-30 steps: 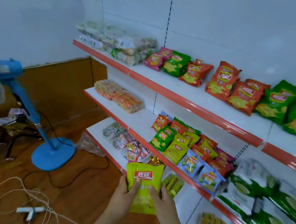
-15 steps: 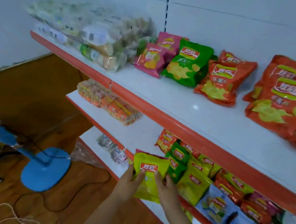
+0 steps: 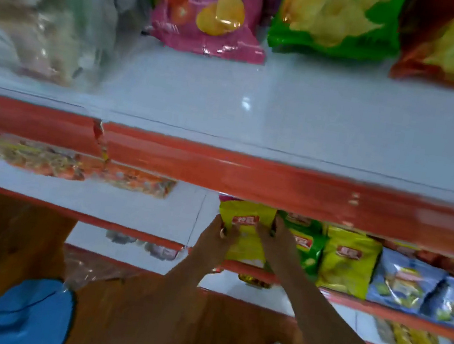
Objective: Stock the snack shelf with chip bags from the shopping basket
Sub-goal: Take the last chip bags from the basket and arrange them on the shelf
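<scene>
Hands grip one yellow chip bag (image 3: 246, 233) upright at the middle shelf's (image 3: 91, 201) front edge: left hand (image 3: 217, 236) pinching its 9 o'clock side, right hand (image 3: 277, 238) clasping its 3 o'clock side. At 3 o'clock, just beside it, stands a green bag (image 3: 305, 242), then another yellow bag (image 3: 349, 261).

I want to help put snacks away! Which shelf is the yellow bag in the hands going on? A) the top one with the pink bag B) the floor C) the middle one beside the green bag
C: both hands, left hand and right hand, hold the yellow bag at the middle shelf, left of the green bag.
</scene>
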The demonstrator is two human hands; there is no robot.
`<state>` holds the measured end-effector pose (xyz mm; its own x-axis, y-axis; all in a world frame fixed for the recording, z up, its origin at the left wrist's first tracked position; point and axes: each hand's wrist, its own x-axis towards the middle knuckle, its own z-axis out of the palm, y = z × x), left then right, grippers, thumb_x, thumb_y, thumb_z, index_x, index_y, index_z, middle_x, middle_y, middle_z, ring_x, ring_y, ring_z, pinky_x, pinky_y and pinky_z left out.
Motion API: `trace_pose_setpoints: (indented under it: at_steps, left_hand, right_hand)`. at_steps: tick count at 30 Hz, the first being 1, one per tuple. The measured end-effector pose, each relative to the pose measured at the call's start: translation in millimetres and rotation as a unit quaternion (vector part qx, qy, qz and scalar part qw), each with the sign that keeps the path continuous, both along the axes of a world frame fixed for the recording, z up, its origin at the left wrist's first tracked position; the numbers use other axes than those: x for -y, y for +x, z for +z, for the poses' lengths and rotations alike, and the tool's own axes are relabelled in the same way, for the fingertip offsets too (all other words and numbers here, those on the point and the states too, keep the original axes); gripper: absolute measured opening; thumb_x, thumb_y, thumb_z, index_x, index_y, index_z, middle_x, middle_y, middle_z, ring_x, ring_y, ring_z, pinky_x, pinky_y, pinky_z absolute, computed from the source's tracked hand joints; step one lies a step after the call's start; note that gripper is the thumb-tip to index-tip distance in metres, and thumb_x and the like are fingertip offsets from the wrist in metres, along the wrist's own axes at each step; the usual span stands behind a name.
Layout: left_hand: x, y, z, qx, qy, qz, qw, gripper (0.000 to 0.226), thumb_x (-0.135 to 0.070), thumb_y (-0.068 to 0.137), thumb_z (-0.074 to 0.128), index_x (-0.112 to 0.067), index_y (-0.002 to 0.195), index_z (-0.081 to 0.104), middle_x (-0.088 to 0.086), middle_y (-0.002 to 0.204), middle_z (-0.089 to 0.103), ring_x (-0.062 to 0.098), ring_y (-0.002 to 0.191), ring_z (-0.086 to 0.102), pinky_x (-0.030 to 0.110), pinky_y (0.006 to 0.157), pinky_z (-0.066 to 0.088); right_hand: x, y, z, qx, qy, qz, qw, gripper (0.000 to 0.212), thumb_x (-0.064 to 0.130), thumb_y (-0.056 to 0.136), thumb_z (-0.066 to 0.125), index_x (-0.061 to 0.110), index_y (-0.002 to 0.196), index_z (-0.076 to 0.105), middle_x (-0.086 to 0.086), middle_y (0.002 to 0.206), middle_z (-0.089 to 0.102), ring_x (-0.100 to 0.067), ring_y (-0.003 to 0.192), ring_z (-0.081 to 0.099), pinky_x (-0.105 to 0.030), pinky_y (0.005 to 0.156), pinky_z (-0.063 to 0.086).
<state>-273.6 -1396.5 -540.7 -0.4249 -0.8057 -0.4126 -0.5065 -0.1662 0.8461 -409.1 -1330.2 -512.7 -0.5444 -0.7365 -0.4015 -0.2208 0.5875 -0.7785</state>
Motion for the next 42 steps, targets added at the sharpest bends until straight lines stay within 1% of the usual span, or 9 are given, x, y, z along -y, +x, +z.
trace_pose_setpoints:
  at_steps: [3, 10, 14, 19, 25, 28, 32, 37, 42]
  left_hand:
    - [26.7, -8.7, -28.8, -0.004, -0.004, -0.04, 0.999, 0.014, -0.024, 0.095, 0.06, -0.019, 0.106, 0.052, -0.007, 0.084, 0.059, 0.012, 0.075, 0.056, 0.007, 0.054, 0.041]
    - [38.2, -23.4, -71.6, 0.006, -0.043, -0.121, 0.992, 0.031, -0.038, 0.095, 0.057, -0.027, 0.123, 0.053, 0.002, 0.112, 0.069, 0.022, 0.097, 0.066, 0.038, 0.086, 0.054]
    - [28.5, -22.8, -73.8, 0.0, -0.057, -0.103, 0.993, 0.031, -0.039, 0.095, 0.056, -0.024, 0.122, 0.054, 0.003, 0.111, 0.069, 0.023, 0.097, 0.066, 0.036, 0.081, 0.052]
    - [29.8, -24.7, -62.0, 0.035, -0.035, -0.102, 0.994, 0.044, -0.041, 0.082, 0.068, -0.023, 0.119, 0.053, 0.003, 0.11, 0.069, 0.026, 0.098, 0.067, 0.041, 0.084, 0.056]
    - [28.0, -26.4, -28.0, 0.065, -0.047, 0.002, 0.997, 0.087, -0.032, 0.086, 0.069, -0.011, 0.152, 0.017, 0.016, 0.155, 0.028, 0.033, 0.143, 0.032, 0.042, 0.106, 0.041]
    - [15.2, -35.2, -6.1, 0.132, -0.289, -0.003, 0.948, 0.081, -0.035, 0.084, 0.065, -0.007, 0.149, 0.025, 0.017, 0.147, 0.033, 0.035, 0.136, 0.033, 0.049, 0.106, 0.04]
    - [-16.9, -91.9, 0.6, 0.077, -0.516, -0.197, 0.83, 0.058, -0.036, 0.085, 0.059, -0.012, 0.136, 0.045, 0.012, 0.136, 0.047, 0.03, 0.127, 0.042, 0.044, 0.106, 0.041]
    - [-73.2, -161.7, -42.8, 0.071, -0.608, -0.388, 0.689, 0.065, -0.045, 0.078, 0.067, -0.018, 0.136, 0.051, 0.015, 0.138, 0.051, 0.035, 0.13, 0.044, 0.05, 0.112, 0.035]
    - [-88.9, -197.3, -76.5, 0.141, -0.603, -0.409, 0.671, 0.07, -0.05, 0.086, 0.059, -0.022, 0.147, 0.038, 0.021, 0.15, 0.039, 0.041, 0.138, 0.036, 0.054, 0.115, 0.028]
  right_hand:
    - [13.8, 1.0, -22.8, -0.008, -0.016, -0.045, 0.999, 0.008, 0.027, 0.094, 0.056, 0.019, 0.092, 0.056, -0.011, 0.077, 0.059, -0.014, 0.054, 0.045, -0.021, 0.044, 0.032]
    - [6.3, -2.5, -44.1, -0.092, -0.048, -0.101, 0.989, 0.014, 0.013, 0.088, 0.063, 0.017, 0.094, 0.052, 0.001, 0.071, 0.054, -0.011, 0.056, 0.048, -0.01, 0.041, 0.035]
    - [-2.0, 6.7, -41.7, -0.099, -0.09, -0.143, 0.981, 0.041, 0.01, 0.087, 0.063, 0.011, 0.126, 0.053, -0.001, 0.102, 0.066, -0.013, 0.086, 0.061, -0.026, 0.077, 0.051]
    - [-7.6, 15.3, -38.5, -0.102, -0.112, -0.145, 0.978, 0.031, 0.012, 0.088, 0.06, 0.013, 0.118, 0.054, -0.006, 0.111, 0.069, -0.021, 0.099, 0.067, -0.042, 0.087, 0.056]
    - [-21.3, 6.4, -10.3, -0.094, -0.121, -0.182, 0.971, 0.038, 0.011, 0.093, 0.053, 0.011, 0.132, 0.055, -0.003, 0.125, 0.066, -0.017, 0.113, 0.063, -0.023, 0.091, 0.048]
    - [-47.8, -20.0, 5.1, -0.169, -0.138, -0.16, 0.963, 0.033, 0.008, 0.093, 0.054, 0.015, 0.124, 0.061, 0.001, 0.118, 0.069, -0.012, 0.106, 0.064, -0.021, 0.088, 0.049]
    - [-78.2, -113.5, -6.1, -0.325, -0.056, -0.086, 0.94, 0.032, 0.004, 0.087, 0.055, 0.014, 0.116, 0.065, -0.005, 0.119, 0.066, -0.023, 0.108, 0.061, -0.031, 0.087, 0.049]
    - [-70.5, -214.1, -34.4, -0.44, 0.071, 0.072, 0.893, 0.042, 0.008, 0.086, 0.056, 0.014, 0.128, 0.058, -0.014, 0.126, 0.058, -0.035, 0.113, 0.056, -0.041, 0.088, 0.046]
    - [-51.3, -239.2, -45.8, -0.475, 0.1, 0.183, 0.855, 0.049, 0.033, 0.088, 0.06, 0.024, 0.136, 0.052, -0.006, 0.138, 0.05, -0.032, 0.124, 0.047, -0.042, 0.098, 0.041]
